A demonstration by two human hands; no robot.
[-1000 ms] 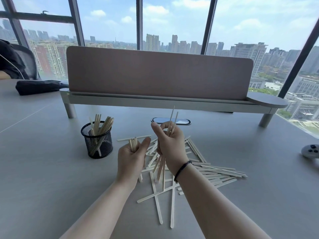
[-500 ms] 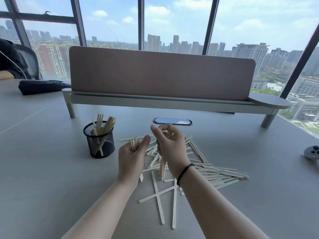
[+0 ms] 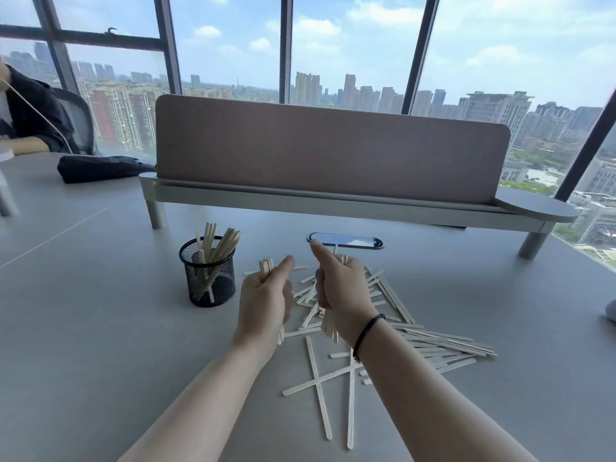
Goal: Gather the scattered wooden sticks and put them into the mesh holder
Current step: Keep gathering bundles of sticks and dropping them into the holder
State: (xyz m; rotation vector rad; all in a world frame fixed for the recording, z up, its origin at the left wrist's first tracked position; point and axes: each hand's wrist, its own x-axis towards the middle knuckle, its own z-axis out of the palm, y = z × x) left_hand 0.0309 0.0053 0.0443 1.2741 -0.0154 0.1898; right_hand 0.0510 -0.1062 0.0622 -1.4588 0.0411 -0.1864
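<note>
A black mesh holder [image 3: 208, 278] stands on the grey table, with several wooden sticks upright in it. Just right of it, my left hand [image 3: 265, 306] grips a small bundle of sticks [image 3: 266, 266] whose ends poke out above the fist. My right hand [image 3: 340, 291] holds another bundle upright, its lower ends [image 3: 328, 325] hanging below the fist. Both fists are side by side above the scattered sticks [image 3: 433, 345], which lie in a loose pile on the table from under my hands to the right.
A long brown desk divider on a grey shelf [image 3: 333, 148] crosses the table behind. A dark oval cable port [image 3: 346, 241] lies just beyond my right hand. A black bag [image 3: 100, 168] and a seated person [image 3: 26, 111] are at far left. A white object [image 3: 611, 311] sits at the right edge.
The sticks in my right hand slid down, so their tops no longer stand high above the fist. Both hands stayed close together over the pile.
</note>
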